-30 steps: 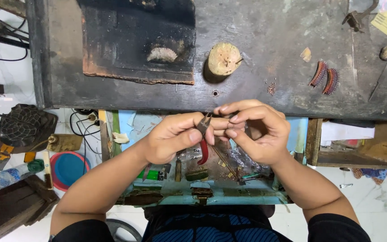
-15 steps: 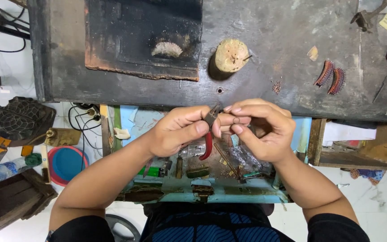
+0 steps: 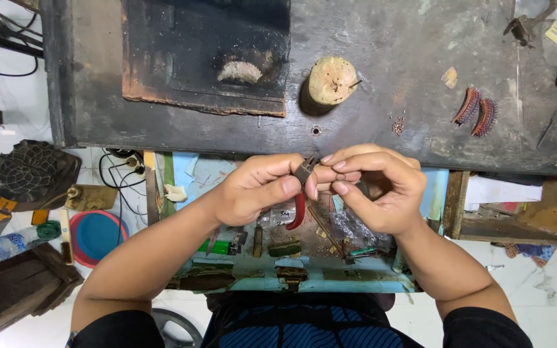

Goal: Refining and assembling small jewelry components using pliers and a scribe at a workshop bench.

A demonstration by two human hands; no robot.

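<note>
My left hand [image 3: 262, 193] grips small pliers [image 3: 300, 193] with red handles, their dark jaws pointing up toward my right fingertips. My right hand [image 3: 375, 187] meets the jaws with thumb and forefinger pinched together; whatever sits between them is too small to make out. Both hands hover over an open light-blue drawer [image 3: 291, 270] at the near edge of a dark, worn workbench [image 3: 381, 103].
A round wooden peg [image 3: 331, 80] stands on the bench beyond my hands, beside a charred black board [image 3: 207, 58]. Two ribbed curved pieces [image 3: 476, 115] lie right. The drawer holds small tools and a green lighter [image 3: 217, 246]. A wooden side drawer [image 3: 517, 212], a bottle [image 3: 1, 246] and a blue-red bowl [image 3: 95, 235] flank me.
Both hands have stayed together at the pliers' jaws with only small finger shifts. The view has drifted slightly, so the bench sits a little lower in frame.
</note>
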